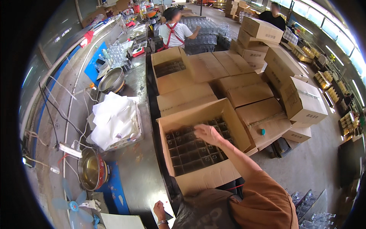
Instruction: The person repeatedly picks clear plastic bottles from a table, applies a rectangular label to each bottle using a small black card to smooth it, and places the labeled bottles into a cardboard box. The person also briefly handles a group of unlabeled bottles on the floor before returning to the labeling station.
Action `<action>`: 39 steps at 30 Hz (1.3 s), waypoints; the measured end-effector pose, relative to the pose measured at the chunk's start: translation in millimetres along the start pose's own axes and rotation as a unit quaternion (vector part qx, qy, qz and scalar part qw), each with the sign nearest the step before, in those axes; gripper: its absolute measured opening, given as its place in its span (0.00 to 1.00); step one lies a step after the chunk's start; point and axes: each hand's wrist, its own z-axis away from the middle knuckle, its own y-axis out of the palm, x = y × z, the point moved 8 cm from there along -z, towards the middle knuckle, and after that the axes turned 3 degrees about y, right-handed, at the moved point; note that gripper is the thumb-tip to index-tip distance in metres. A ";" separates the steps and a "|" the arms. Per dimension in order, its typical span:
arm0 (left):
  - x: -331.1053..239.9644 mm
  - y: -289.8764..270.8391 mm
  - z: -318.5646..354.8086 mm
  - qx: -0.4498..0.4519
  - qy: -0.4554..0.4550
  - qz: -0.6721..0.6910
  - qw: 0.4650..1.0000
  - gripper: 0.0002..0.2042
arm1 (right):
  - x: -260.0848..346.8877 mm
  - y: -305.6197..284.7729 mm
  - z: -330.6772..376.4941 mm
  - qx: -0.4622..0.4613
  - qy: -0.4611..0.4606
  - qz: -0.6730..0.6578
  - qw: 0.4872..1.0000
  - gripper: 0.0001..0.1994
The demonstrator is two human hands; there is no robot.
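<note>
An open brown carton (207, 177) stands in front of me, its card dividers holding several clear glass bottles (192, 150). My right hand (207, 134), on an orange-sleeved arm, reaches over the carton's far right cells just above the bottle tops, fingers spread, with nothing visible in it. My left hand (159, 211), with a band on the wrist, rests low at the near edge of the metal table (139, 171). Its fingers are curled beside a dark object, and whether it grips anything is unclear.
A stack of white paper sheets (114, 120), metal bowls (91, 170) and a small blue fan (72, 206) sit on the table. Closed cartons (244, 91) and another open one (169, 68) crowd the floor behind. Two other people (173, 32) work at the back.
</note>
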 end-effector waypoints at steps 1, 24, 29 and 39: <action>-21.0 -1.1 16.1 -0.038 0.029 0.061 0.997 0.12 | 8.4 -2.8 -5.1 0.007 -0.006 -0.029 1.000 0.19; 7.1 8.1 92.9 0.058 0.007 -0.035 0.998 0.14 | 87.2 -56.0 -10.1 -0.026 -0.081 -0.131 0.988 0.25; -5.4 22.6 89.2 0.082 0.009 -0.057 0.995 0.16 | 80.0 -96.1 -6.0 -0.057 -0.025 -0.202 0.977 0.22; -14.9 34.2 87.2 0.087 0.090 -0.189 0.974 0.16 | 52.5 -130.6 2.9 -0.081 0.044 -0.206 0.974 0.27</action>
